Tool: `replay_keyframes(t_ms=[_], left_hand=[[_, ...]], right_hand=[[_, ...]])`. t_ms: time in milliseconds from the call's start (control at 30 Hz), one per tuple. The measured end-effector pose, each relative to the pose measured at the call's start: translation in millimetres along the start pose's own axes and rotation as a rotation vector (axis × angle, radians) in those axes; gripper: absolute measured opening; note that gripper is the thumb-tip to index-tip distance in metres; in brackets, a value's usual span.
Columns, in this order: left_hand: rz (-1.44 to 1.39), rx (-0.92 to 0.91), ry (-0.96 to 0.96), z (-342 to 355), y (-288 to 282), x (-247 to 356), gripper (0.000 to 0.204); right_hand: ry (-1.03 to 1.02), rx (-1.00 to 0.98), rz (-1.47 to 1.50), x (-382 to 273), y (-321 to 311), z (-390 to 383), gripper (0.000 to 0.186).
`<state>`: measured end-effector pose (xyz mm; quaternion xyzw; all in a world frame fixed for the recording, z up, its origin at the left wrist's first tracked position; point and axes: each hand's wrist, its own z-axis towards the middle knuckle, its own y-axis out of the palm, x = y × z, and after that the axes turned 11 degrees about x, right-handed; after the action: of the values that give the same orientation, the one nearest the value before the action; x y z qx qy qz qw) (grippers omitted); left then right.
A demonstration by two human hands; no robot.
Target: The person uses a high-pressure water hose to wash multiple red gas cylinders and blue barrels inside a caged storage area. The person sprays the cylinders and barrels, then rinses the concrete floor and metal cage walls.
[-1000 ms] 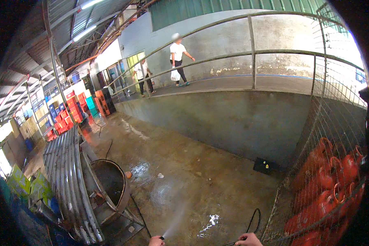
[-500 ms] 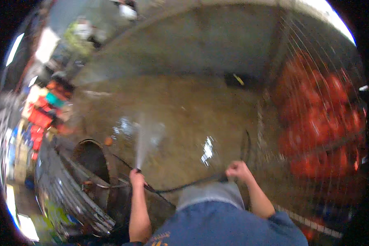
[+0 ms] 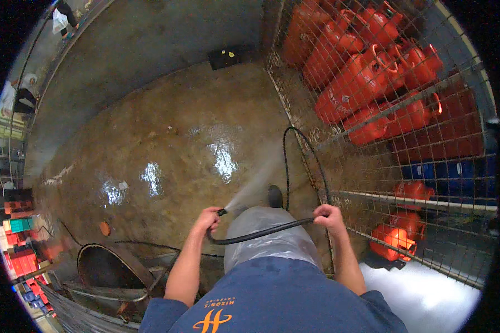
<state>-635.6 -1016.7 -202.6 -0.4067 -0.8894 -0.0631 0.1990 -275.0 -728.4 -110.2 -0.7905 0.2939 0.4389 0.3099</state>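
A black hose runs in a sagging curve between my two hands. My left hand is closed round its nozzle end, and a pale spray of water shoots from it toward the upper right. My right hand grips the hose farther along, over the right side of my grey plastic apron. Beyond that hand the hose loops out across the wet brown floor beside the wire mesh. A dark shoe shows past the apron's edge.
Behind a wire mesh fence on the right lie several red gas cylinders. A large round metal vessel stands at lower left, near an orange disc. A black floor piece sits by the far wall. People are at the far left.
My view has turned to the right. The spray, earlier pointing straight ahead, now slants to the right. Both hands keep their hold on the hose.
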Motion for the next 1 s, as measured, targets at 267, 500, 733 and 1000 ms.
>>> replay_keyframes(t_ms=[267, 500, 733, 1000], left_hand=[[-0.075, 0.088, 0.083, 3.7, 80.4, 47.6, 0.057], [-0.119, 0.175, 0.193, 9.5, 104.6, 58.8, 0.055], [-0.121, 0.328, 0.268, 18.5, 94.7, 40.5, 0.055], [0.084, 0.779, 0.328, 35.8, 47.7, -2.8, 0.040]], right_hand=[[0.026, 0.341, 0.107, 8.0, -42.0, -38.7, 0.031], [-0.026, 0.362, 0.259, 25.3, -57.9, -43.0, 0.030], [0.002, 0.290, 0.193, 25.8, -67.5, -24.2, 0.029], [-0.014, 0.136, 0.170, 13.8, -55.7, 28.0, 0.021]])
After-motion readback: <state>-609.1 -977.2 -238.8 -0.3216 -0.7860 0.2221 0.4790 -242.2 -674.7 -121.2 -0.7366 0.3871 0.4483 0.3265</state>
